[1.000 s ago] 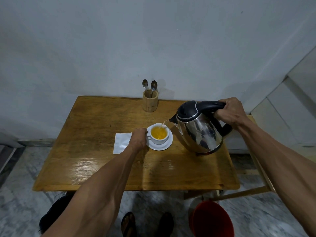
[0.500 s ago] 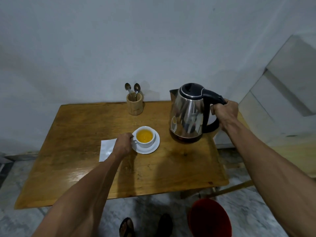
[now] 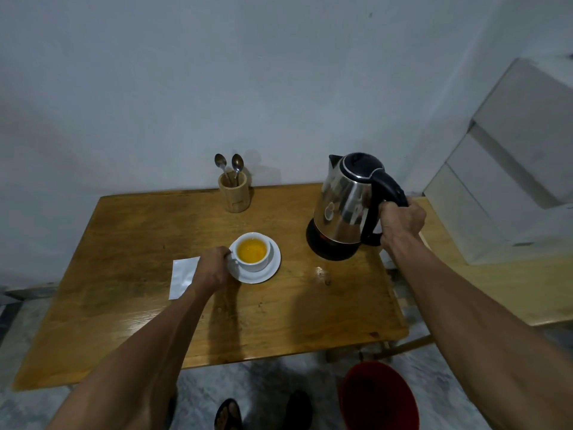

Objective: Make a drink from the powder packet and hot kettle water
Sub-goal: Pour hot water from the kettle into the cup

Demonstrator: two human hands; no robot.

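On table (image 3: 124,305) — unmarked packet (image 3: 183,276), kettle (image 3: 344,206)

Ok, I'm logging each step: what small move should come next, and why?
Probably release the kettle and reach for a spoon. The kettle sits upright on its base, the cup holds orange liquid, and the right hand grips the handle.

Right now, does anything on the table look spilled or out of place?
Yes: a small wet, glinting patch lies on the table between the saucer and the kettle, likely dripped water. Nothing else looks askew.
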